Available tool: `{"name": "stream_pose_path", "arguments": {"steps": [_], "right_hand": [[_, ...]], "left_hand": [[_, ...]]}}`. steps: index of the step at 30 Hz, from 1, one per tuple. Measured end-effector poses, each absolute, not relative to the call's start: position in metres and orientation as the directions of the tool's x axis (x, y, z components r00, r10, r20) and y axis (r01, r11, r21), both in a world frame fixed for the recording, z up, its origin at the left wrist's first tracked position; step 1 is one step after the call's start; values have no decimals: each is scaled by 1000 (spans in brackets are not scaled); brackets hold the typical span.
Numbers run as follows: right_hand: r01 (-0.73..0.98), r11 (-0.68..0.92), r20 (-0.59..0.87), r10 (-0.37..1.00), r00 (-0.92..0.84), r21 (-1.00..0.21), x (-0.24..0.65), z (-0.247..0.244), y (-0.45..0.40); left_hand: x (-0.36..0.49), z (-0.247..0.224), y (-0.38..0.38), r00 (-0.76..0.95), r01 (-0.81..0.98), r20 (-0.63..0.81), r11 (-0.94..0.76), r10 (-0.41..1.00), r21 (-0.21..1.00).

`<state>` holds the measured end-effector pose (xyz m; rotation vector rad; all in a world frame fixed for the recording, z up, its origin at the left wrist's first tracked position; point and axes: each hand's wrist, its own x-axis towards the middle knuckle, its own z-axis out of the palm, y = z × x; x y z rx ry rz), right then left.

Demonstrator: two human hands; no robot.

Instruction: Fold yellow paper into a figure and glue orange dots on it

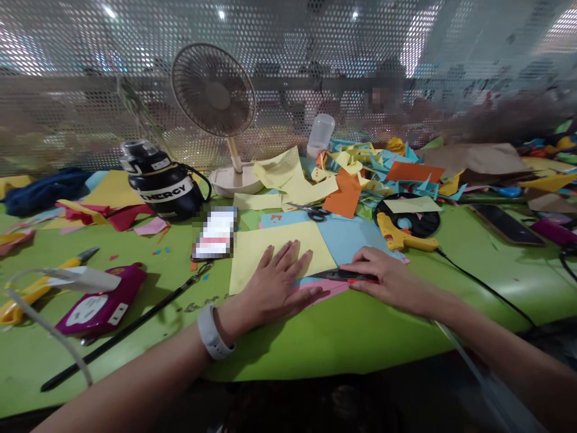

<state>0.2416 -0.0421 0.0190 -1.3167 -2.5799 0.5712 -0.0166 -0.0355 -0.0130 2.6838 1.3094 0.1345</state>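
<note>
Yellow paper sheet (251, 257), on desk (342, 343), under flattened left hand (273, 281). Black tool (334, 275), apparently a cutter, pinched in right-hand grip (383, 273) at sheet's near right corner, long axis crosswise.

A rectangular yellow paper sheet (255, 250) lies mid-frame on the green worktop (351, 337), a round-headed beige plastic fan (214, 93) behind it, upper left.

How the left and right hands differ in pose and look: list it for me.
The left hand lies flat and spread on the yellow sheet; the right hand is curled, gripping a black tool. The left hand has a pale band at the wrist; the right hand shows none. Both are ungloved.
</note>
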Motion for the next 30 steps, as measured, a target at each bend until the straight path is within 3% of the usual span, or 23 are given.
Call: {"name": "stream_pose_path", "arguments": {"steps": [6, 19, 30], "right_hand": [[747, 525, 39, 827, -560, -408, 229, 19, -40], [723, 541, 84, 821, -565, -430, 239, 16, -37], [747, 468, 35, 857, -514, -473, 266, 15, -39]], "left_hand": [[-16, -12, -36, 607, 777, 12, -596, 795, 203], [-9, -10, -33, 629, 772, -11, -622, 778, 130], [4, -3, -21, 655, 746, 11, -649, 755, 150]]}}
